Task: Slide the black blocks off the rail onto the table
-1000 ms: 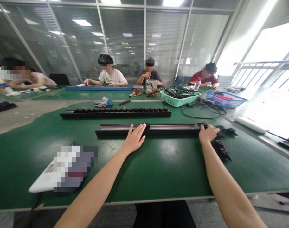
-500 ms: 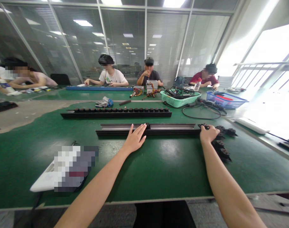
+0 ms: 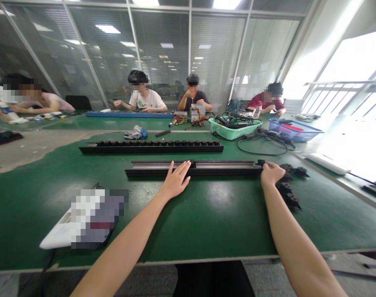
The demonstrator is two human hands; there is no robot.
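Note:
A long black channel rail [image 3: 228, 171] with a silvery inner strip lies across the green table in front of me. My left hand [image 3: 175, 181] rests flat on its middle, fingers stretched out, beside a small black piece [image 3: 192, 163] seated in the channel. At the rail's right end my right hand [image 3: 272, 173] has its fingers closed on a small black block [image 3: 261, 162], which meets the end of the channel. Several similar loose black pieces [image 3: 288, 196] lie just right of that hand. Farther back, a second black rail [image 3: 151, 149] carries a row of such pieces.
A green basket [image 3: 234, 133] of cables and a blue basket [image 3: 294, 136] stand at the back right. Gloves [image 3: 136, 133] lie behind the second rail. A white device [image 3: 59, 235] sits at the front left. Several people work across the table.
My right hand has turned slightly at the rail's right end, and the black block now shows upright in front of its fingertips. My left hand has stayed in place.

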